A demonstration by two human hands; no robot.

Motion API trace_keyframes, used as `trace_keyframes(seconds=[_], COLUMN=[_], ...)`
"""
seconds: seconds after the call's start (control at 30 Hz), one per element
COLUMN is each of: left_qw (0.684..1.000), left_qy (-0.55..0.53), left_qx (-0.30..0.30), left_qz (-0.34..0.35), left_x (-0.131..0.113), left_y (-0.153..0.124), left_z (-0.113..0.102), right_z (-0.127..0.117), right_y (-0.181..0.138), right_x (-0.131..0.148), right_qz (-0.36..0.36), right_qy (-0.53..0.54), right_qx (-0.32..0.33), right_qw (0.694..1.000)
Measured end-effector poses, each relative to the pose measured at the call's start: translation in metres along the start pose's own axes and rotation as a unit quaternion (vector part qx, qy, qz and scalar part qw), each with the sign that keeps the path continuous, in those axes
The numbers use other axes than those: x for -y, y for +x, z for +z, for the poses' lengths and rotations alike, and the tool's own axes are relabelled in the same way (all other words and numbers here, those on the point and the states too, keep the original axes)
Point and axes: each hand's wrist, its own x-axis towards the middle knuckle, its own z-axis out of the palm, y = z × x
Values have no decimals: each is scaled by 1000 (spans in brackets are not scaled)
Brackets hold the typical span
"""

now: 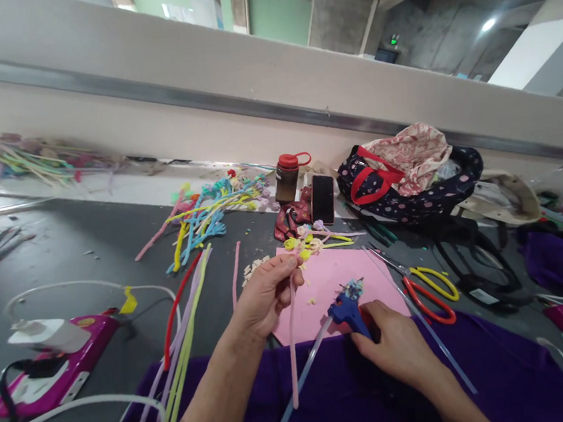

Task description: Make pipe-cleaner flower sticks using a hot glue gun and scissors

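Observation:
My left hand (pixel 269 289) pinches a pale pink pipe cleaner (pixel 293 354) near its top, and the rest of the stem hangs down. My right hand (pixel 398 340) is wrapped round the handle of a blue hot glue gun (pixel 346 310), whose tip is smeared with coloured scraps. A long clear glue stick (pixel 303 375) runs out of the gun's back. Beneath both hands lies a pink sheet (pixel 373 268). Small pipe-cleaner flowers (pixel 309 240) in yellow, pink and lilac rest at its far edge, just past my left fingertips.
Red-and-yellow-handled scissors (pixel 428 289) and a second glue stick (pixel 447 348) lie right of the sheet. Loose pipe cleaners (pixel 188 335) and a magenta power strip (pixel 90 352) are left. A bottle (pixel 287 180), phone (pixel 322 200) and dotted bag (pixel 409 177) stand behind.

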Motion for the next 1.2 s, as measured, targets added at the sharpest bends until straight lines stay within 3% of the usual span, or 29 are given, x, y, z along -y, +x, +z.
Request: trace_keyframes(seconds=[0.13, 0.5, 0.67, 0.77, 0.9, 1.0, 1.2], left_qw=[1000, 998, 999, 999, 999, 998, 998], left_qy=[7, -43, -34, -35, -37, -36, -29], left_qx=[-5, -32, -26, -17, -23, -44, -44], left_qz=[-3, 32, 26, 25, 23, 26, 28], left_x=[0, -17, -13, -11, -12, -14, -13], left_y=[-1, -5, -4, -3, -2, 0, 2], left_z=[2, -8, -9, -9, -9, -12, -15], right_z=[-1, 9, -7, -24, -33, -26, -5], right_y=[-2, -17, -17, 1, 48, 82, 114], right_x=[-2, -11, -13, -12, 6, 25, 41], right_qz=[-4, -57, -77, -136, -220, -252, -299], right_qy=[7, -58, -89, -66, -104, -144, -164], right_qx=[-17, 36, -15, -37, -21, 38, 75], right_qw=[1000, 996, 993, 988, 970, 956, 937])
